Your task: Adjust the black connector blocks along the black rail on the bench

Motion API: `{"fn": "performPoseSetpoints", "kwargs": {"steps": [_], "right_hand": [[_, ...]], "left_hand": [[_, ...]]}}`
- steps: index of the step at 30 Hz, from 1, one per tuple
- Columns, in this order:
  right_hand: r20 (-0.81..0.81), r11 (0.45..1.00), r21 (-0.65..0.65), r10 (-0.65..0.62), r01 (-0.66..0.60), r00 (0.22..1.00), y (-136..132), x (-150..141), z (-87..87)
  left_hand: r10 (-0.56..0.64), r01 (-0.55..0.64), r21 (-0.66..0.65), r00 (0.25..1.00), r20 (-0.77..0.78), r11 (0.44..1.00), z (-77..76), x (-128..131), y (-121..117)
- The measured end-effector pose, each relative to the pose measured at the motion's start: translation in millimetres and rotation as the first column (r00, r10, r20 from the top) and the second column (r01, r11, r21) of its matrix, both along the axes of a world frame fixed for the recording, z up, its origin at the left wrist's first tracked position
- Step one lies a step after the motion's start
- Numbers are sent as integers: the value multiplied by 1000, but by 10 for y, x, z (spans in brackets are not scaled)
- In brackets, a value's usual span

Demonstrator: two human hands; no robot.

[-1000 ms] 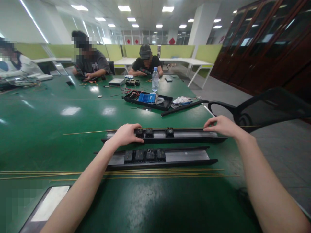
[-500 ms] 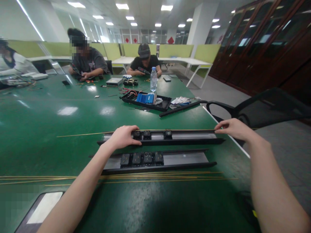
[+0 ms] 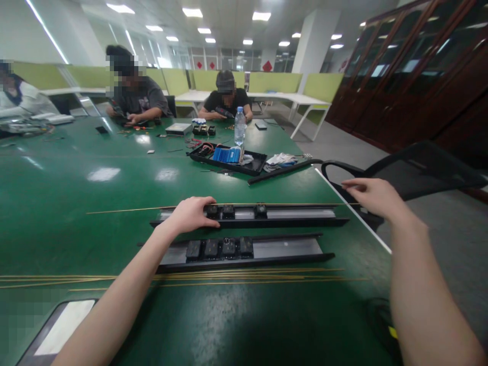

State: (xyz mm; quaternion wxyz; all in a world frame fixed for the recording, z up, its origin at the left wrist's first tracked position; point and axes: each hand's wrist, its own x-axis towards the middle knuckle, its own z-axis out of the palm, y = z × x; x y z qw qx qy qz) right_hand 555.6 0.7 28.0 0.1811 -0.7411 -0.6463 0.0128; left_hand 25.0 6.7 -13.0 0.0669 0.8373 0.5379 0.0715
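Note:
My left hand (image 3: pixel 193 212) is closed around the far black-edged track rail (image 3: pixel 293 219), thumb on its near side and fingers over the back. Small black square modules (image 3: pixel 227 211) sit inside that rail, one partly under my fingers. A thin brass-coloured rod (image 3: pixel 122 210) runs along the rail's back edge and sticks out past both ends. My right hand (image 3: pixel 371 197) is raised beyond the rail's right end, above the rod's tip, fingers loosely bent and apparently holding nothing. Nearer me lies a second track rail (image 3: pixel 287 247) with several black modules (image 3: pixel 211 248) side by side.
Several brass-coloured rods (image 3: pixel 267 275) lie in front of the near rail. Beyond the rails are a black tray (image 3: pixel 256 165) with a blue finned block, a water bottle (image 3: pixel 239 127), gloves (image 3: pixel 281 161) and a black strip (image 3: pixel 280 173). A chair (image 3: pixel 412 165) stands right. Co-workers sit across the table.
My right hand has lifted from the rail's right end and moved slightly up and right, away from the rod. My left hand keeps its hold on the rail.

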Motion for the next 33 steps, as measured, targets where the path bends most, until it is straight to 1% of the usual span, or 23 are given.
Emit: {"fn": "performPoseSetpoints", "kwargs": {"steps": [3, 6, 9, 12, 15, 17, 19, 21, 24, 27, 33], "right_hand": [[-61, 987, 65, 148, -144, 987, 1, -256, 41], [-58, 951, 140, 286, -276, 957, -2, -539, 54], [-44, 900, 164, 417, -405, 908, -11, -816, 64], [-27, 843, 182, 520, -507, 854, -30, -1086, 45], [-8, 779, 174, 613, -603, 790, -51, -1348, -25], [14, 741, 142, 661, -656, 750, -62, -1501, -92], [48, 707, 103, 699, -699, 714, -68, -1622, -161], [81, 688, 83, 717, -721, 693, -66, -1707, -223], [115, 681, 91, 718, -727, 687, -50, -1785, -299], [132, 673, 120, 718, -730, 683, -20, -1831, -354], [133, 665, 140, 722, -734, 679, 16, -1865, -398]], "left_hand": [[9, -9, -1, 1000, -15, 1000, 14, 8, -5], [11, -11, -4, 1000, -16, 1000, 25, 16, -12], [16, -16, -9, 1000, -10, 1000, 28, 21, -16], [24, -24, -14, 1000, 0, 1000, 28, 22, -17], [29, -29, -16, 1000, -7, 999, 28, 18, -14], [27, -27, -3, 999, -19, 1000, 28, 14, -13], [23, -22, 12, 999, -26, 1000, 31, 12, -16], [21, -21, 11, 999, -29, 1000, 37, 18, -29], [33, -33, 2, 998, -45, 999, 49, 48, -67], [39, -37, 35, 998, -55, 999, 56, 88, -104], [28, -24, 57, 996, -81, 998, 44, 103, -114]]}}
